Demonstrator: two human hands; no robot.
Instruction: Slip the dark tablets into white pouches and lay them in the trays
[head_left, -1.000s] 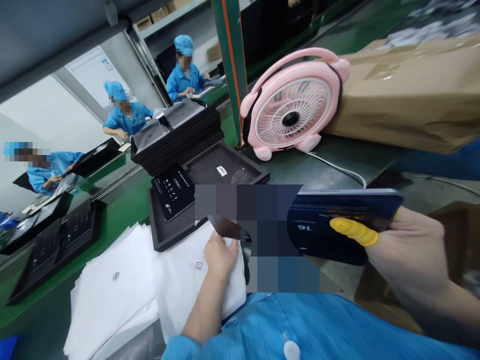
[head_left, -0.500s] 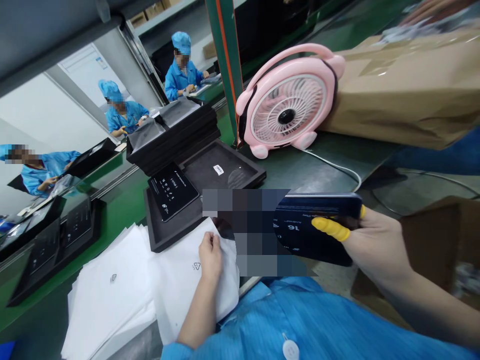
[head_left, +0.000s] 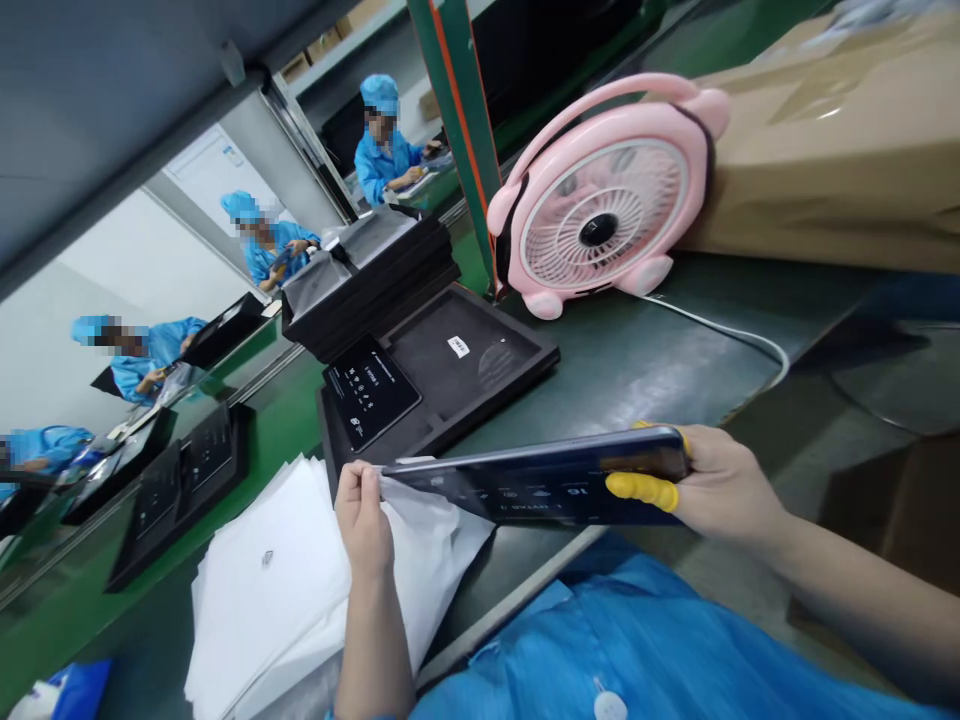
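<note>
My right hand (head_left: 697, 485), with yellow finger cots on its thumb and a fingertip, is closed on the right end of a dark tablet (head_left: 525, 485). The tablet is tilted nearly edge-on, with printed icons on its face. My left hand (head_left: 365, 515) pinches the edge of a white sleeve (head_left: 427, 515) at the tablet's left end. Whether that end is inside the sleeve, I cannot tell. Under my left forearm lies a stack of white sleeves (head_left: 277, 570). Another tablet (head_left: 371, 390) rests in a black tray (head_left: 487, 350) beyond my hands.
A pink fan (head_left: 600, 225) with a white cord stands on the green bench beside a large brown carton (head_left: 825, 170). Black trays are stacked (head_left: 367, 290) behind the open one. More tablets lie in a tray (head_left: 180, 490) at left. Several co-workers in blue sit across the line.
The tablet has swung left and tilted flatter, its left end meeting my left hand. My left hand has moved left and lifted the sleeve's edge. The view has shifted slightly.
</note>
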